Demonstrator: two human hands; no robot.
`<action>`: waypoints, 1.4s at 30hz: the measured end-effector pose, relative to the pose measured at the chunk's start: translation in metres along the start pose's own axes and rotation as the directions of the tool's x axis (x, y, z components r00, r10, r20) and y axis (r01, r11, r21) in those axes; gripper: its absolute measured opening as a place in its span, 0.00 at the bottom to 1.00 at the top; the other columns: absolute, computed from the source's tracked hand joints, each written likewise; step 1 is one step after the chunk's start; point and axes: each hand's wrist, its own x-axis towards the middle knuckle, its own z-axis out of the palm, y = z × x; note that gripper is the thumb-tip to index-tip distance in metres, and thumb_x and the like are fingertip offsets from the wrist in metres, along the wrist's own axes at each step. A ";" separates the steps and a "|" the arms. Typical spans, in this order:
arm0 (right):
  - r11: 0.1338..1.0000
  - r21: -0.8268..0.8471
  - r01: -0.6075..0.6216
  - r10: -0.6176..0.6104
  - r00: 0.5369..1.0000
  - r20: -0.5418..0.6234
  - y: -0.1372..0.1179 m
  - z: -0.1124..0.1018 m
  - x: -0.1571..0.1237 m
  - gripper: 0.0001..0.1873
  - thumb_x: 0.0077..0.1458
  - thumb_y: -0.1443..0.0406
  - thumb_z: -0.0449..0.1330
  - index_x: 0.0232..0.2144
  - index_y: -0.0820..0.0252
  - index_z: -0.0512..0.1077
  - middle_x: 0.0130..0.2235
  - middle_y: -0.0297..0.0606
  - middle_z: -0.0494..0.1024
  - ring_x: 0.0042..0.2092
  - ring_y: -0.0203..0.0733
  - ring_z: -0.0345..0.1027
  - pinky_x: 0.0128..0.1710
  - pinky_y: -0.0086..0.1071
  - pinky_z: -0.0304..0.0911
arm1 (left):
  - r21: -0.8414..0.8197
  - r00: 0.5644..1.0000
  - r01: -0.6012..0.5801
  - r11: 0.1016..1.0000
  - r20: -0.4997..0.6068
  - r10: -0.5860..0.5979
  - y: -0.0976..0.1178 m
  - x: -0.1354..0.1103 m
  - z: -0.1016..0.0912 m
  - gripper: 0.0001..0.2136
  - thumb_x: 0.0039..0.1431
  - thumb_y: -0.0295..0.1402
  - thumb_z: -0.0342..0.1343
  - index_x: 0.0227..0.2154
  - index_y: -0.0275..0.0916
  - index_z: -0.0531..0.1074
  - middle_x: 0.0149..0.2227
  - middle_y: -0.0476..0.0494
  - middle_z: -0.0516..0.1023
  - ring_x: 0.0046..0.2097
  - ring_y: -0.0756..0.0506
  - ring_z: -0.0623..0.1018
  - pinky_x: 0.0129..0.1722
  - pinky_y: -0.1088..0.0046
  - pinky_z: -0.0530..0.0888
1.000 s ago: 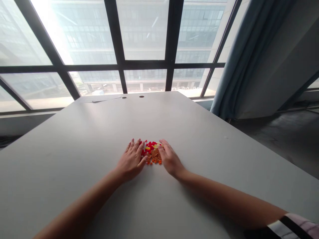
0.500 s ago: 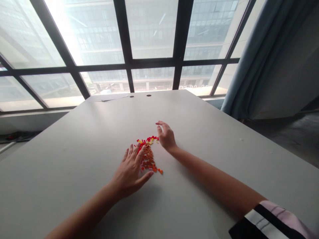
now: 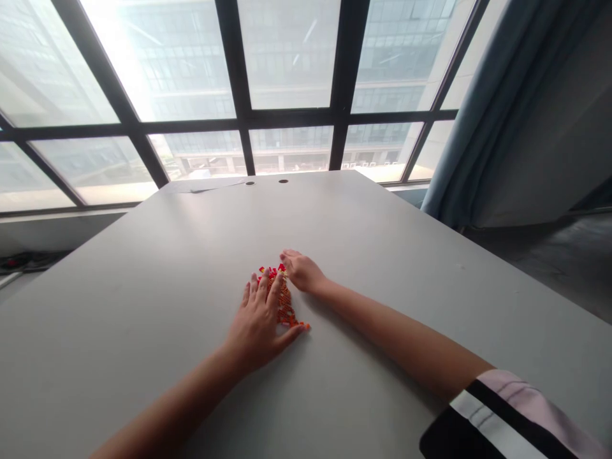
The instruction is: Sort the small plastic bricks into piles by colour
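Note:
A narrow heap of tiny red, orange and yellow plastic pieces (image 3: 284, 299) lies on the grey table (image 3: 143, 274), with an orange latticed patch in its middle. My left hand (image 3: 258, 322) rests flat against the heap's left side, fingers spread and thumb stretched along its lower end. At the heap's upper end is my right hand (image 3: 299, 271), fingers curled inward and touching the pieces. Whether it holds any pieces is hidden.
The table's far edge has two small round holes (image 3: 249, 183) and a flat sheet (image 3: 205, 186). Beyond it stands a tall dark-framed window (image 3: 287, 64). A blue-grey curtain (image 3: 459, 146) hangs at the right, above a dark floor (image 3: 540, 268).
My right hand has come down to the heap's upper end and curled its fingers. My left hand has moved closer, and the heap looks narrower.

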 end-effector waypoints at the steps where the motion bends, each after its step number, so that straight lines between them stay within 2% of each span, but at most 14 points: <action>1: 1.000 0.027 0.002 -0.002 1.000 -0.007 -0.009 0.005 -0.006 0.21 0.65 0.61 0.44 0.47 0.65 0.72 0.56 0.48 0.70 0.61 0.41 0.57 0.61 0.33 0.47 | 0.009 0.999 0.011 1.000 -0.032 -0.011 -0.002 -0.001 0.001 0.44 0.54 0.59 0.46 0.65 0.36 0.41 0.67 0.30 0.45 0.66 0.30 0.43 0.61 0.46 0.53; 6: 0.974 0.217 -0.059 0.072 0.996 -0.051 -0.035 0.015 -0.018 0.27 0.65 0.55 0.41 0.42 0.63 0.76 0.46 0.45 0.78 0.50 0.42 0.70 0.52 0.32 0.60 | 0.066 0.992 0.093 0.993 -0.091 -0.087 -0.010 -0.006 0.004 0.45 0.54 0.59 0.45 0.65 0.33 0.38 0.66 0.27 0.46 0.66 0.29 0.43 0.61 0.46 0.53; 9: 0.936 0.326 -0.132 0.183 0.975 -0.129 -0.031 0.005 -0.028 0.35 0.65 0.52 0.33 0.45 0.65 0.75 0.49 0.46 0.77 0.53 0.42 0.67 0.54 0.35 0.59 | 0.086 0.986 0.154 0.984 -0.076 -0.148 -0.013 -0.012 0.001 0.47 0.52 0.61 0.45 0.65 0.31 0.40 0.66 0.26 0.45 0.66 0.28 0.43 0.61 0.46 0.52; 11: 0.908 0.383 -0.170 0.262 0.944 -0.202 -0.025 -0.002 -0.045 0.35 0.64 0.53 0.32 0.50 0.66 0.71 0.55 0.47 0.71 0.58 0.42 0.61 0.58 0.37 0.54 | 0.080 0.986 0.162 0.984 -0.060 -0.158 -0.014 -0.013 -0.003 0.46 0.52 0.61 0.46 0.65 0.32 0.42 0.66 0.27 0.45 0.66 0.28 0.43 0.62 0.46 0.51; 14: 0.835 0.514 -0.197 0.385 0.876 -0.290 -0.017 -0.002 -0.078 0.27 0.61 0.54 0.43 0.53 0.63 0.68 0.57 0.47 0.68 0.60 0.45 0.58 0.60 0.41 0.52 | 0.024 0.990 0.144 0.989 -0.008 -0.144 -0.018 -0.004 -0.010 0.41 0.56 0.58 0.44 0.64 0.34 0.46 0.66 0.30 0.47 0.66 0.30 0.45 0.62 0.47 0.52; 17: 0.790 0.589 -0.171 0.397 0.875 -0.278 -0.021 0.013 -0.095 0.25 0.59 0.54 0.48 0.53 0.60 0.66 0.58 0.47 0.67 0.60 0.49 0.57 0.60 0.46 0.52 | -0.052 0.988 0.138 0.989 0.078 -0.134 -0.027 0.022 -0.015 0.32 0.62 0.50 0.37 0.63 0.32 0.51 0.65 0.32 0.51 0.66 0.34 0.47 0.63 0.51 0.52; 19: 0.777 0.613 -0.144 0.397 0.868 -0.299 -0.027 0.026 -0.088 0.24 0.59 0.55 0.48 0.53 0.60 0.64 0.57 0.48 0.67 0.60 0.49 0.57 0.60 0.47 0.51 | -0.056 0.989 0.093 0.994 0.124 -0.085 -0.035 0.042 -0.015 0.30 0.64 0.44 0.36 0.62 0.27 0.52 0.65 0.30 0.52 0.66 0.35 0.47 0.63 0.51 0.50; 22: 0.767 0.634 -0.106 0.412 0.838 -0.359 -0.039 0.044 -0.061 0.23 0.60 0.57 0.46 0.53 0.62 0.63 0.56 0.50 0.68 0.58 0.48 0.59 0.59 0.45 0.53 | -0.083 0.979 -0.015 0.996 0.200 0.032 -0.046 0.060 -0.014 0.25 0.63 0.37 0.35 0.59 0.30 0.58 0.63 0.35 0.58 0.66 0.39 0.52 0.64 0.55 0.51; 27: 0.790 0.595 -0.152 0.419 0.841 -0.342 -0.049 0.064 -0.018 0.24 0.62 0.62 0.37 0.55 0.65 0.60 0.51 0.51 0.72 0.51 0.43 0.69 0.49 0.37 0.65 | -0.177 0.973 -0.078 0.981 0.200 0.113 -0.063 0.048 -0.023 0.24 0.63 0.36 0.34 0.55 0.35 0.65 0.60 0.43 0.64 0.63 0.45 0.61 0.63 0.63 0.57; 31: 0.844 0.502 -0.186 0.375 0.875 -0.307 -0.037 0.055 -0.005 0.27 0.62 0.66 0.31 0.54 0.67 0.62 0.51 0.51 0.73 0.51 0.42 0.69 0.47 0.37 0.65 | -0.226 0.984 -0.058 0.973 0.154 0.094 -0.069 0.023 -0.036 0.24 0.64 0.37 0.34 0.56 0.35 0.65 0.59 0.42 0.67 0.61 0.45 0.64 0.62 0.64 0.60; 34: 0.910 0.378 -0.167 0.282 0.920 -0.272 -0.021 0.031 -0.002 0.27 0.63 0.65 0.32 0.51 0.65 0.67 0.51 0.48 0.74 0.53 0.43 0.67 0.52 0.38 0.62 | -0.179 0.986 -0.044 0.983 0.151 0.072 -0.064 0.003 -0.039 0.25 0.65 0.42 0.35 0.60 0.35 0.59 0.62 0.40 0.60 0.64 0.42 0.59 0.63 0.60 0.58; 38: 0.980 0.199 -0.026 0.044 0.995 -0.084 -0.015 0.009 -0.001 0.18 0.61 0.63 0.46 0.42 0.61 0.75 0.49 0.44 0.77 0.53 0.43 0.68 0.55 0.36 0.58 | -0.014 0.991 0.024 1.000 0.130 -0.022 -0.048 -0.019 -0.028 0.42 0.56 0.57 0.45 0.64 0.31 0.46 0.66 0.30 0.47 0.66 0.31 0.44 0.62 0.48 0.53; 40: 0.988 0.140 0.059 -0.062 0.998 0.020 -0.021 0.010 -0.003 0.16 0.60 0.66 0.49 0.40 0.61 0.76 0.51 0.43 0.75 0.56 0.43 0.65 0.59 0.36 0.54 | 0.051 0.992 0.053 0.997 0.110 -0.058 -0.042 -0.024 -0.020 0.48 0.51 0.62 0.46 0.65 0.29 0.43 0.66 0.27 0.43 0.66 0.30 0.40 0.62 0.47 0.51; 42: 0.986 0.110 0.124 -0.136 0.986 0.100 -0.028 0.015 -0.008 0.15 0.59 0.67 0.51 0.42 0.62 0.76 0.53 0.44 0.73 0.59 0.42 0.61 0.61 0.35 0.50 | 0.080 0.991 0.074 0.994 0.104 -0.083 -0.041 -0.024 -0.015 0.48 0.51 0.63 0.44 0.64 0.28 0.43 0.66 0.26 0.42 0.66 0.31 0.39 0.63 0.49 0.51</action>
